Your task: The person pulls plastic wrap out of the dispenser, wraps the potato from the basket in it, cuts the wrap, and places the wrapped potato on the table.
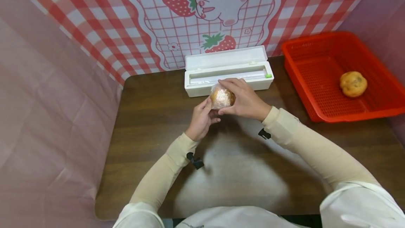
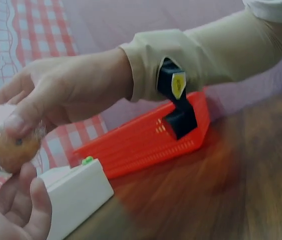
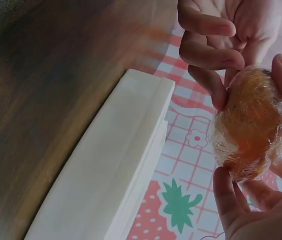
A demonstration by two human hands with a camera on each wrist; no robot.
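A potato wrapped in clear cling film (image 1: 221,97) is held up between both hands, in front of a white box. The left hand (image 1: 200,120) pinches its left side, thumb on the near face and the other fingers partly curled below. From the right, the right hand (image 1: 248,99) grips it with fingers over the top and thumb along the lower edge. In the right wrist view the film on the potato (image 3: 253,122) looks crinkled and glossy, with fingertips of both hands on it. The left wrist view shows the right thumb pressing the wrapped potato (image 2: 13,152).
Behind the hands stands the white cling film box (image 1: 227,89), lid raised, a film roll inside and a green tab at its right end. At the right, a red plastic basket (image 1: 303,83) contains a bare potato (image 1: 353,84). A checked cloth (image 1: 104,20) hangs behind the wooden table (image 1: 142,115).
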